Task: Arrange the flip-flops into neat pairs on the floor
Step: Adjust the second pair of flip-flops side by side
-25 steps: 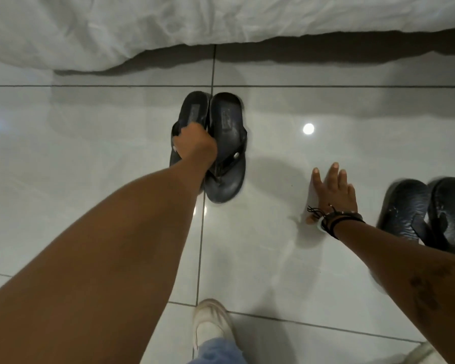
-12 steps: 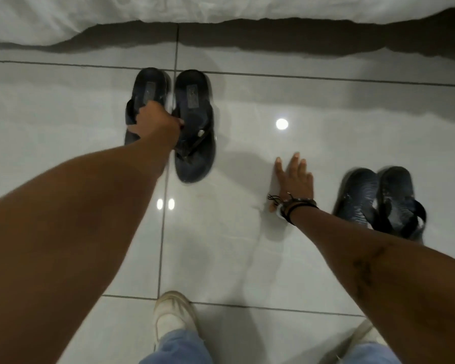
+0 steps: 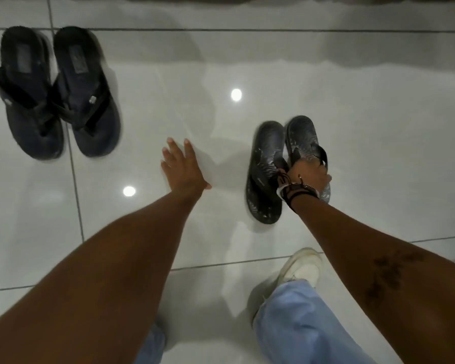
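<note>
Now my right hand (image 3: 309,177) is down on the patterned pair (image 3: 284,166), fingers closed around the straps of the right-hand flip-flop (image 3: 304,143), where the thong meets the sole. That flip-flop sits side by side with its partner (image 3: 265,172), edges touching, the two pointing the same way; the one I grip lies a little farther from me. Whether it is lifted off the tile or still flat on it, I cannot tell from up here. Dark cord bracelets (image 3: 297,193) wrap my right wrist, just over the heel end of the pair.

My left hand (image 3: 183,169) is loose, fingers spread and empty, palm down over the glossy white tile floor (image 3: 155,106) between the two pairs. It holds nothing; I cannot say whether the palm actually presses the tile or hangs just above it.

Off to my left, well apart from both hands, the plain dark pair (image 3: 57,93) lies together on the floor, soles touching along their inner edges, straps overlapping in the middle, straddling a grout line. They look slightly smeared with blur.

Close to me, my light blue trouser leg (image 3: 307,327) and a white shoe (image 3: 302,266) sit on the tile below my right forearm. Two bright ceiling-light reflections dot the floor.
</note>
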Demonstrator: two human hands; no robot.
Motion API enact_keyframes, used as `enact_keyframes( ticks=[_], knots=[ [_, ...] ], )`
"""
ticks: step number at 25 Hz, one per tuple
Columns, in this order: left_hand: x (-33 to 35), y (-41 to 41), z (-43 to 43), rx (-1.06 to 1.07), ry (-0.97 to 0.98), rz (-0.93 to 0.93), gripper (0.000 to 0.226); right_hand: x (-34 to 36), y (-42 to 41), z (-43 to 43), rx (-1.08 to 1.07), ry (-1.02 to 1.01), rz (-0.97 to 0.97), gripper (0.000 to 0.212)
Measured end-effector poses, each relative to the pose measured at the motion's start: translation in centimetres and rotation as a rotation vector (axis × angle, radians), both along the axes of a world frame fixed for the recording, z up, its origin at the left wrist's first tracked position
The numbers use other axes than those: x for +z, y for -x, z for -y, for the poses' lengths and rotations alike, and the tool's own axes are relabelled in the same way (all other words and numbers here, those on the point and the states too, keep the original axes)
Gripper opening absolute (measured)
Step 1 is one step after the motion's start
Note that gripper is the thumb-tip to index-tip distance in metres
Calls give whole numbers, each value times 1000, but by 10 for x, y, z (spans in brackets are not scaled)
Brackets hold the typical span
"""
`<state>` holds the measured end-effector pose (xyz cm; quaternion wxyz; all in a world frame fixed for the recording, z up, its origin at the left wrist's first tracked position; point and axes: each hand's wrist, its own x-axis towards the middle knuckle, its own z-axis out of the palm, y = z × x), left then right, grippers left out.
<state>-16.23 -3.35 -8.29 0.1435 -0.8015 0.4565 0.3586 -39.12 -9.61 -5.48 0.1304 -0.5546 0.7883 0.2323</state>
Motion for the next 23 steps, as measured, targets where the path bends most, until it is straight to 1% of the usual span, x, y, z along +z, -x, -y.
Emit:
enact_keyframes(
  ticks=[1, 3, 4, 6, 7, 10, 11, 13, 14, 15, 16, 18, 19, 21, 23],
  knots=[
    [-1, 3, 1, -7, -2, 11, 133, -4, 10, -3, -14, -52, 8, 51],
    [-1, 4, 6, -47, 6, 38, 133, -12, 13, -1, -26, -122, 107, 33],
    [1, 4, 7, -55, 4, 47, 133, -15, 9, 0, -12, -117, 135, 27],
    [3, 5, 9, -34, -11, 30, 133, -16, 1, 2, 26, -47, 105, 18],
    [2, 5, 9, -18, -13, 17, 133, -14, -1, 5, 29, -27, 96, 20],
    [-1, 9, 11, -25, 2, 24, 134, -4, 4, 34, 44, -5, 111, 37],
    [-4, 9, 11, -29, 13, 33, 134, 0, 6, 54, 27, 9, 142, 37],
    [-8, 11, 12, -62, 27, 57, 135, 4, 12, 105, 5, 38, 177, 25],
    [-10, 11, 12, -80, 32, 67, 135, 5, 13, 130, 8, 33, 175, 24],
    [-13, 10, 12, -81, 36, 75, 135, 7, 12, 151, -13, 32, 179, 29],
    [-15, 8, 12, -71, 29, 68, 136, 8, 9, 170, -77, 47, 223, 34],
    [-15, 8, 12, -80, 8, 82, 135, 5, 3, 198, -182, 71, 368, 35],
    [-14, 8, 12, -89, 3, 97, 135, 2, 0, 208, -145, 87, 370, 35],
    [-15, 8, 12, -93, 2, 118, 135, 2, -9, 218, -91, 126, 289, 36],
    [-16, 6, 17, -77, -2, 111, 136, 6, -13, 218, -47, 105, 224, 35]
  ],
)
